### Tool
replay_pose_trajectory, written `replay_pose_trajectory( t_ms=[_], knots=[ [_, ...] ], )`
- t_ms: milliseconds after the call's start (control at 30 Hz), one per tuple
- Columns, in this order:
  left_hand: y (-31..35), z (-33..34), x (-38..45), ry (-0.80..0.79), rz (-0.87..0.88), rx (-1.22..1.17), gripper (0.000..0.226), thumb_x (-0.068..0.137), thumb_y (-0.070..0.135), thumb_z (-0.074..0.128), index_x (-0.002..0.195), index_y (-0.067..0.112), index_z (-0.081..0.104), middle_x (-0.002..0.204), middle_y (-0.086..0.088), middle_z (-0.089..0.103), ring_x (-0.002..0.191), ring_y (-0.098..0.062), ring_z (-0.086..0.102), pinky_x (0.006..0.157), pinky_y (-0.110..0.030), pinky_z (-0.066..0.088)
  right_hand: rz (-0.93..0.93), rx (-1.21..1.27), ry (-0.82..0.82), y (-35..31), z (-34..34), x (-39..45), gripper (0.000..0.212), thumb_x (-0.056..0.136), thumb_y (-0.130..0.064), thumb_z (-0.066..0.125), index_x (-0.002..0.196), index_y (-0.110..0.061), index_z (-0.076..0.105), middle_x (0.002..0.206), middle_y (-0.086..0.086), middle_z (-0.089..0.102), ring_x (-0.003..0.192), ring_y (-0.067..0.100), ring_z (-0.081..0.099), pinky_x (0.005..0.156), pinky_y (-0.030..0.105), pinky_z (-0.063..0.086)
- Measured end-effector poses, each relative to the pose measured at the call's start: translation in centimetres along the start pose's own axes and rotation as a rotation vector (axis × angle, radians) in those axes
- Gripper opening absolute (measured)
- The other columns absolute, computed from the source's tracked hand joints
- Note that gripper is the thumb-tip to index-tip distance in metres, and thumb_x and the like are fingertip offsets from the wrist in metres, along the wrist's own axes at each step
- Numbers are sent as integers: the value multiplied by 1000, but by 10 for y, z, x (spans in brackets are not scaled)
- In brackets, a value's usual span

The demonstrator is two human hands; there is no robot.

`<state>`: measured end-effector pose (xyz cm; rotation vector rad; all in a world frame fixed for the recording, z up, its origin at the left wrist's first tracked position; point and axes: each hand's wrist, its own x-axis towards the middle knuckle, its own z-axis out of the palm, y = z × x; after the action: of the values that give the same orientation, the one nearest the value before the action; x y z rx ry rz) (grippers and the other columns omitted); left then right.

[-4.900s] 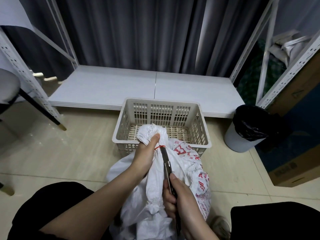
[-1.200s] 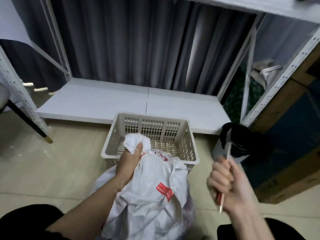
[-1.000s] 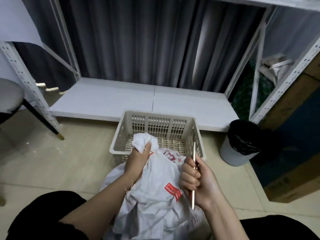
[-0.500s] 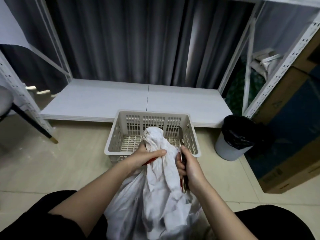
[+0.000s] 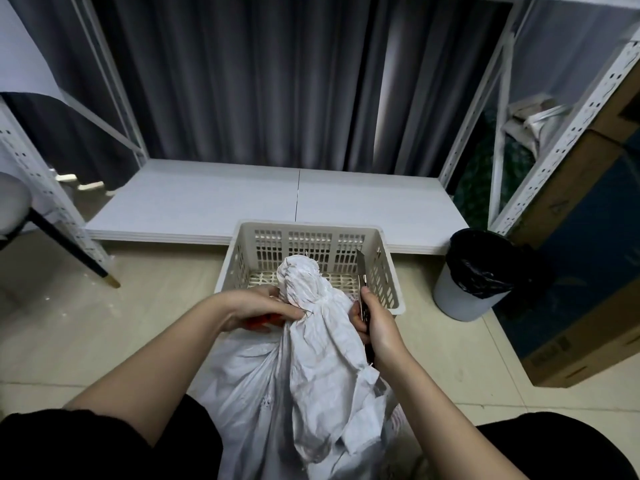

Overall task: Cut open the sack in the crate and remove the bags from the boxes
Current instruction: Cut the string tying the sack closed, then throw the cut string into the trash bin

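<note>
Since half a second ago the left hand [image 5: 258, 308] has slid to the neck of the sack [image 5: 311, 368]; right hand [image 5: 375, 327] and knife [image 5: 362, 278] sit about where they were, beside the sack's right flank. Nearly five seconds ago the blade was at the red tie; a second ago the right hand was off to the side, clear of the sack

Room: pale tiled floor [image 5: 104, 334]. Low white shelf board [image 5: 214, 199] runs across behind, dark grey curtain [image 5: 259, 81] above it, white perforated rack posts at both sides. Crate [image 5: 384, 268], beige, slotted walls, stands on the floor just in front of the board. Bin [image 5: 474, 275] with black liner to the right of the crate. Cardboard box [image 5: 571, 271] at far right. Chair leg [image 5: 69, 244] at far left

Sack: white woven, bulk between the person's knees, bunched top rising in front of the crate's interior. Whether its base rests in the crate cannot be told

Left hand: fingers curled, pinching the gathered neck just below the bunched top; something red shows under the palm, not identifiable

Right hand: closed round the knife handle, thumb along it, blade pointing up and away, tip level with the crate's right rim. Hand touches the sack's right side; blade contact with the fabric cannot be told
</note>
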<state>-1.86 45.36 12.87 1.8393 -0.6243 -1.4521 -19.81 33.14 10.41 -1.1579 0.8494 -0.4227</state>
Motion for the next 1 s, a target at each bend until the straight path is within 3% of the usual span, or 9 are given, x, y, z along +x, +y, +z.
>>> replay_pose_trajectory(
  t_ms=[100, 200, 300, 367, 433, 533, 700, 833, 1000],
  knots=[
    [4, -22, -8, 40, -72, 225, 44, 74, 33, 80, 109, 16, 59, 75, 4, 60, 61, -6, 52, 45, -14, 37, -2, -31, -12, 0, 0, 3, 46, 99, -36, 36, 58, -15, 33, 39, -6, 25, 31, 7, 17, 32, 17, 15],
    [6, -38, -17, 98, -78, 414, 17, 80, 29, 73, 90, 18, 65, 73, -2, 53, 54, -9, 32, 40, -15, 21, 1, -35, -19, -2, 0, 0, 47, 99, -34, 37, 57, -14, 34, 38, -7, 26, 30, 6, 17, 32, 17, 16],
    [7, -46, -21, 373, -16, 502, 14, 86, 13, 62, 75, 8, 69, 48, 2, 56, 37, -6, 37, 35, -13, 24, 3, -3, -20, -5, 0, -6, 43, 100, -29, 39, 59, -15, 34, 39, -7, 27, 31, 6, 18, 32, 16, 15],
    [9, -49, -22, 573, 22, 504, 18, 88, 8, 55, 83, 7, 72, 52, 4, 65, 57, -5, 61, 52, -17, 45, -12, 21, -23, -7, 0, -10, 38, 100, -24, 39, 63, -14, 36, 42, -5, 28, 31, 6, 20, 32, 16, 16],
    [11, -50, -22, 739, 58, 481, 23, 91, 12, 48, 93, 12, 71, 79, -7, 72, 90, -24, 67, 79, -30, 51, -32, 42, -36, -10, -1, -13, 34, 100, -20, 40, 66, -14, 36, 44, -3, 28, 33, 6, 21, 32, 17, 17],
    [23, -40, -26, 890, 235, 345, 30, 95, 17, 40, 97, 14, 69, 94, -15, 70, 91, -32, 65, 81, -37, 50, -37, 72, -23, -14, -6, -16, 31, 97, -18, 45, 68, -16, 37, 46, -2, 28, 35, 9, 22, 36, 18, 16],
    [67, 13, -42, 534, 418, -96, 18, 94, 18, 51, 87, 11, 65, 44, 12, 38, 41, -9, 33, 41, -19, 26, -207, -62, 91, -34, -14, -28, 14, 89, -13, 62, 80, -20, 54, 51, -8, 40, 35, 4, 30, 35, 17, 24],
    [97, 64, -29, 136, 412, -247, 16, 94, 5, 49, 88, 12, 63, 53, 9, 45, 37, 0, 36, 39, -15, 27, -338, -1, 25, -66, -11, -35, 6, 89, -16, 64, 93, -19, 60, 44, -13, 42, 33, -1, 30, 34, 15, 25],
    [136, 118, 5, -50, 401, -279, 18, 96, 4, 47, 81, 10, 56, 53, 5, 41, 35, 1, 34, 36, -11, 26, -366, 82, 117, -97, -46, -24, 6, 92, -17, 59, 90, -12, 59, 55, -6, 49, 33, 0, 32, 34, 15, 26]
  ],
)
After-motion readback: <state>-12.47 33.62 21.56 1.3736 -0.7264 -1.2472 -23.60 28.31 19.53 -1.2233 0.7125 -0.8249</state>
